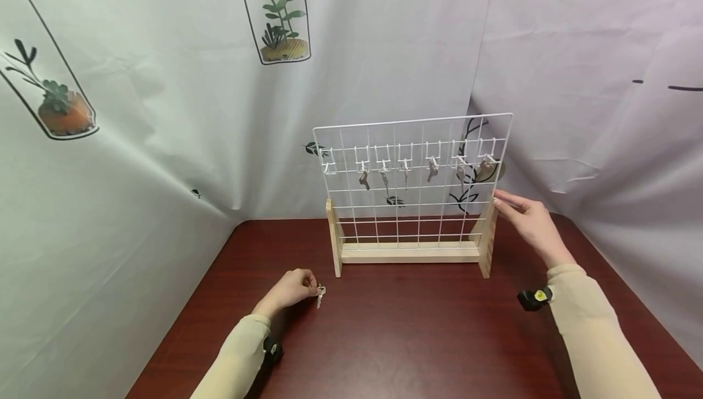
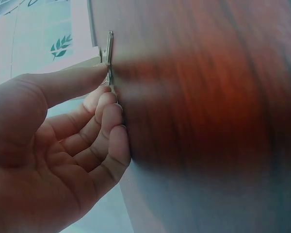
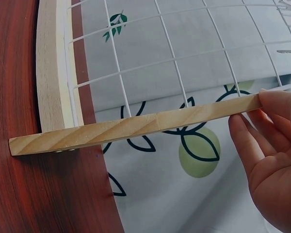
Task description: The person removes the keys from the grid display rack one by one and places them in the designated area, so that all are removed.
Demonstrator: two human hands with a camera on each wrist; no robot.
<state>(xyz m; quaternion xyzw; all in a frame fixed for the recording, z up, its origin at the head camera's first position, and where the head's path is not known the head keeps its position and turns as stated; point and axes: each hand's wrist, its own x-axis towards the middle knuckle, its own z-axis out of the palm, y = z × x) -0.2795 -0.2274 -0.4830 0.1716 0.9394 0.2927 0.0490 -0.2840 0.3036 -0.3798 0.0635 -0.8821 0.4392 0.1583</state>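
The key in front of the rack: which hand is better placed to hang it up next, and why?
Likely the left hand: its fingers pinch the key, and the leftmost hook of the rack, on that side, looks empty. The right hand holds the right upright.

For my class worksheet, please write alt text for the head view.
A person's left hand pinches a key at a dark red table while the right hand grips the right wooden upright of a white wire rack. Keys hang from its hooks, except the leftmost; behind is plant-printed cloth.
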